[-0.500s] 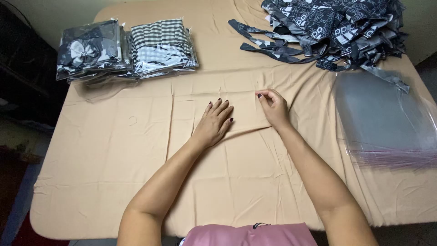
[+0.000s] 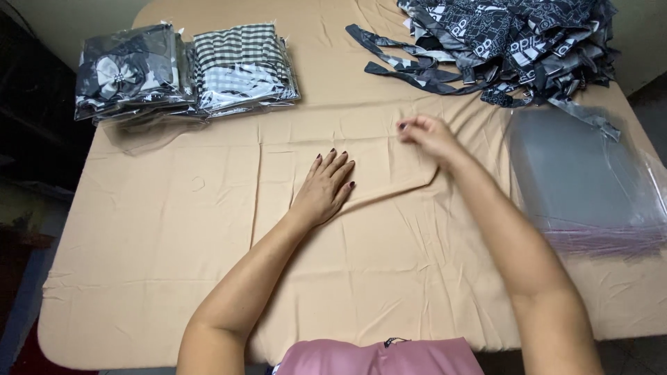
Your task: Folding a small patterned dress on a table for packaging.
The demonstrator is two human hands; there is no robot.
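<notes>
Two hands work the tan cotton cloth (image 2: 174,229) covering the desk. The left hand (image 2: 326,187) lies flat with fingers spread, pinning it. The right hand (image 2: 427,135) pinches a fold, lifting it.

Two bare forearms are seen, with no sleeves, watches, bracelets or rings visible on them. The nails of the left hand (image 2: 325,189) are painted a dark, almost black colour; a dark nail is also seen on the right hand (image 2: 429,137), which is slightly blurred. At the bottom centre of the frame a dusty-pink garment (image 2: 379,357) is worn, smooth and lightly creased, with a small dark detail at its upper edge, too small to be made out.
</notes>
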